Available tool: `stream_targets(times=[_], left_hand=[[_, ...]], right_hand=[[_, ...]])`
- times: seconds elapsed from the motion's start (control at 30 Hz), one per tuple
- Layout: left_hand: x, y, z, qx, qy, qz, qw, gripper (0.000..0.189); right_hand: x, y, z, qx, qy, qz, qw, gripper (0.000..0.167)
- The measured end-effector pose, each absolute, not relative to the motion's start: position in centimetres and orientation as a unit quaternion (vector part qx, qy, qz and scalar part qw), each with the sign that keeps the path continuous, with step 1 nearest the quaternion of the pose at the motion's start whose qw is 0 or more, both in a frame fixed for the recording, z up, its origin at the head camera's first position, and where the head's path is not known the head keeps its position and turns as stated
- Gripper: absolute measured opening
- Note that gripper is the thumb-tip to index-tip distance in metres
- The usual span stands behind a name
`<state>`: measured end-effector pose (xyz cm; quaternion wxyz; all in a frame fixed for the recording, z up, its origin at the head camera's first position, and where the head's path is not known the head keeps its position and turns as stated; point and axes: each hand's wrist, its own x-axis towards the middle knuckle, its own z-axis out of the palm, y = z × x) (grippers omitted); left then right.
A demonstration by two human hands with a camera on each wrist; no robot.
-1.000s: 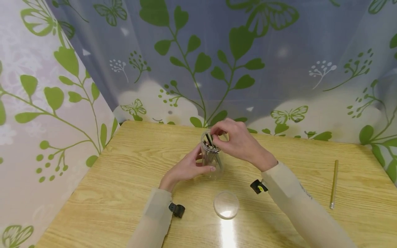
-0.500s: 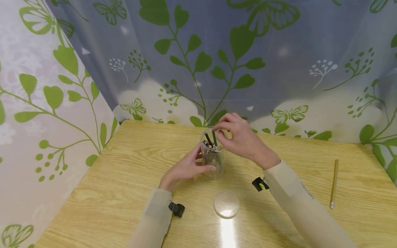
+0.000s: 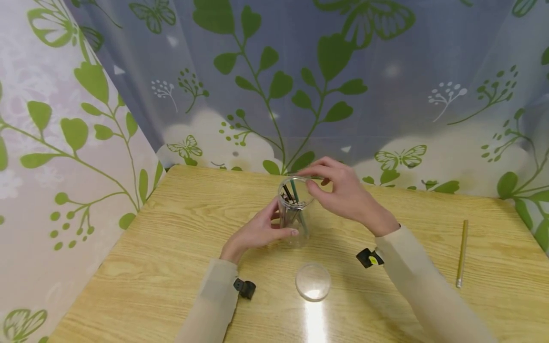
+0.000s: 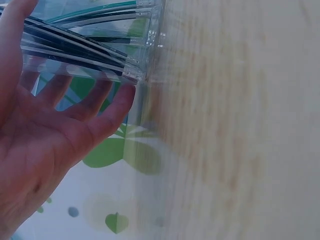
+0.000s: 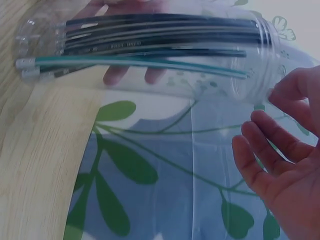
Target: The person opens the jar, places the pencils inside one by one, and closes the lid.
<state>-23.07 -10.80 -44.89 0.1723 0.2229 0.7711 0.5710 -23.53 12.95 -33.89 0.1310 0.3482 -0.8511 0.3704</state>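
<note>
A clear jar [image 3: 303,233] stands upright on the table with several dark pencils [image 5: 150,37] and a green pencil [image 5: 140,63] inside. My left hand [image 3: 257,232] grips it from the left, thumb in front and fingers behind. In the left wrist view, the fingers of that hand lie along the jar's wall. Over the right side of the rim is my right hand [image 3: 343,193], its fingers loosely bent with nothing held. The right wrist view has a fingertip at or very close to the jar's mouth; contact is hard to tell.
A round clear lid [image 3: 313,282] lies on the wooden table [image 3: 180,238] in front of the jar. Farther right lies a yellow pencil [image 3: 462,253]. A patterned curtain [image 3: 386,95] hangs right behind the table's back edge, and another patterned sheet borders the left side.
The green pencil, earlier at my right hand's fingertips, now leans freely in the jar. My right hand has let go and drawn back to the right. My left hand has stayed put.
</note>
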Motion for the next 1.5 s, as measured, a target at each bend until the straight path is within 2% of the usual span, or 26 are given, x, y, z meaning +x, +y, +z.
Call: stream_targets(times=[0.37, 1.13, 1.5], left_hand=[[-23.2, -11.0, -44.6, 0.212, 0.784, 0.557, 0.175, 0.097], [-23.0, -10.9, -44.4, 0.215, 0.786, 0.551, 0.178, 0.102], [-22.9, -10.9, -44.3, 0.215, 0.789, 0.548, 0.175, 0.104]], right_hand=[[-22.5, 16.8, -35.0, 0.305, -0.868, 0.346, 0.185, 0.029], [-19.1, 24.8, -39.3, 0.194, -0.908, 0.317, 0.194, 0.036], [-17.6, 28.8, -41.5, 0.123, -0.925, 0.315, 0.171, 0.037]])
